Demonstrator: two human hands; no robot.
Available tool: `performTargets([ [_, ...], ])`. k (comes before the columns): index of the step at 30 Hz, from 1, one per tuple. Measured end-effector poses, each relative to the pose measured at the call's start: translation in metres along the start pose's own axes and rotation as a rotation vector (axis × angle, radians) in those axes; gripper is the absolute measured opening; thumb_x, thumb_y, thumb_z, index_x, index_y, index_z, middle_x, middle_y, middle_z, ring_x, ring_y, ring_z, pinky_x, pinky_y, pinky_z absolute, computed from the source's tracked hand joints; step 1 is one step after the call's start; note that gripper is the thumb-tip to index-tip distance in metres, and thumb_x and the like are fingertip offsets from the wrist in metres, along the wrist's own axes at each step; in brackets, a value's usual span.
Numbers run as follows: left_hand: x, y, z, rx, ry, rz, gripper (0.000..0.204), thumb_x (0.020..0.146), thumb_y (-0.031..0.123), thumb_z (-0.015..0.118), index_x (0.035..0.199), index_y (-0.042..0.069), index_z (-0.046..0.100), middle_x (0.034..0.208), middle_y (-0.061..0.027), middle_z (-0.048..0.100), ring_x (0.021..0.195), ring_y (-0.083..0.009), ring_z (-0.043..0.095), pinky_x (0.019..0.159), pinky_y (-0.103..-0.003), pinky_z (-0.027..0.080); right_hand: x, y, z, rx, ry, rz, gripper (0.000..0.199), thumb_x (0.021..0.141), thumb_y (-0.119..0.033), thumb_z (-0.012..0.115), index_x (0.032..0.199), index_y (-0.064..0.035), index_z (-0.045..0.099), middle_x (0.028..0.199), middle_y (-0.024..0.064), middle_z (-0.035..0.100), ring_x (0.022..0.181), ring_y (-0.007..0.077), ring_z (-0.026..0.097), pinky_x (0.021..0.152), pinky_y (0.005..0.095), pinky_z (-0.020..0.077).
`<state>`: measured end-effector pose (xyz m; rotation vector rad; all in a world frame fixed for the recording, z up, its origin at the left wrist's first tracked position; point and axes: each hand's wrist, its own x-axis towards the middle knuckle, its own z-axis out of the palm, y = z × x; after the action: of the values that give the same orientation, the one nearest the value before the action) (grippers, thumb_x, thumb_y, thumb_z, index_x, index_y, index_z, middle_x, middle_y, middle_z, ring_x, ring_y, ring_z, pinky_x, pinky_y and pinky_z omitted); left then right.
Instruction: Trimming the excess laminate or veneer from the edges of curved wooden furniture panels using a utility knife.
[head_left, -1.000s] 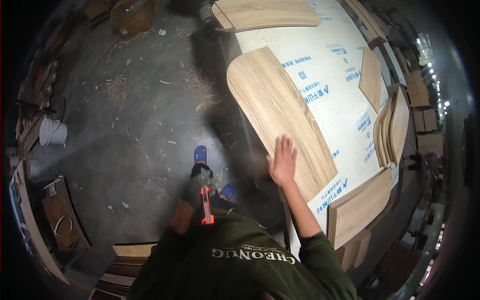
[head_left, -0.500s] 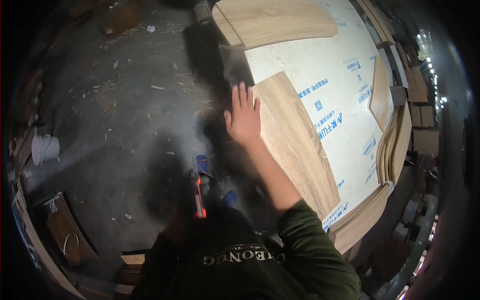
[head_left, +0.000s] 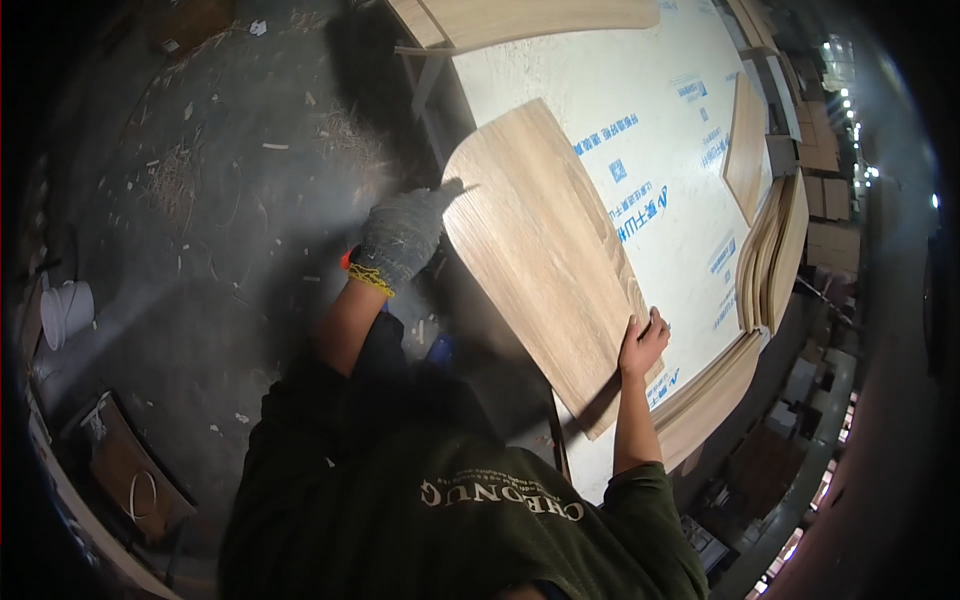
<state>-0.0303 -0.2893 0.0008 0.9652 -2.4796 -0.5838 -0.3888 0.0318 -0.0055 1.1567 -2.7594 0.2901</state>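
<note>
A wood-grain board with a rounded far left corner lies at a slant over the table's near left edge. My right hand, bare, grips its right edge close to the near end. On the left, my left hand wears a grey knit glove with a yellow cuff. Its fingers are closed, and a fingertip reaches the board's rounded left edge. An orange tool pokes out beside that glove's cuff; most of it is hidden by the hand.
The white table top carries blue print. Another wood-grain board lies at its far end. Curved boards are stacked along the right side. A white bucket stands far left on the floor, amid scattered shavings.
My right hand has moved from the board's far left edge to its near right edge. The board has turned and shifted left. My gloved left hand has come up to its left edge.
</note>
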Motion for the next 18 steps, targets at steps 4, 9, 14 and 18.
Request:
performTargets([
  [4,-0.017,0.017,0.013,0.136,0.052,-0.211,0.045,0.087,0.009,0.052,0.131,0.018,0.057,0.078,-0.0084,0.062,0.069,-0.0262,0.061,0.065,-0.038,0.051,-0.015,-0.031,0.005,0.057,0.11,0.093,0.054,0.079,-0.036,0.069,0.12,-0.0051,0.057,0.11,0.0196,0.053,0.103,0.0368,0.051,0.091,0.0493,0.0398],
  [9,-0.045,0.025,0.044,0.17,0.245,-0.226,0.047,0.086,0.008,0.054,0.133,0.017,0.055,0.079,-0.0084,0.063,0.07,-0.0253,0.062,0.065,-0.039,0.05,-0.021,-0.044,0.004,0.037,0.118,0.128,0.056,0.079,-0.041,0.068,0.121,-0.0064,0.058,0.114,0.0198,0.053,0.109,0.0375,0.049,0.092,0.0504,0.0385],
  [14,-0.073,0.08,0.062,0.141,0.224,-0.267,0.049,0.085,0.006,0.055,0.133,0.016,0.055,0.079,-0.0109,0.063,0.071,-0.0271,0.062,0.065,-0.04,0.05,-0.02,-0.043,0.006,0.011,0.13,0.156,0.058,0.079,-0.045,0.066,0.122,-0.0074,0.057,0.116,0.0198,0.053,0.111,0.0372,0.049,0.094,0.0511,0.0372],
  [18,-0.09,0.124,0.07,0.024,0.148,-0.312,0.048,0.084,0.004,0.054,0.13,0.016,0.057,0.077,-0.011,0.062,0.069,-0.0277,0.06,0.063,-0.039,0.049,-0.021,-0.044,0.004,0.035,0.111,0.171,0.06,0.079,-0.047,0.065,0.124,-0.0073,0.057,0.119,0.0195,0.052,0.114,0.0369,0.047,0.096,0.0528,0.0346],
])
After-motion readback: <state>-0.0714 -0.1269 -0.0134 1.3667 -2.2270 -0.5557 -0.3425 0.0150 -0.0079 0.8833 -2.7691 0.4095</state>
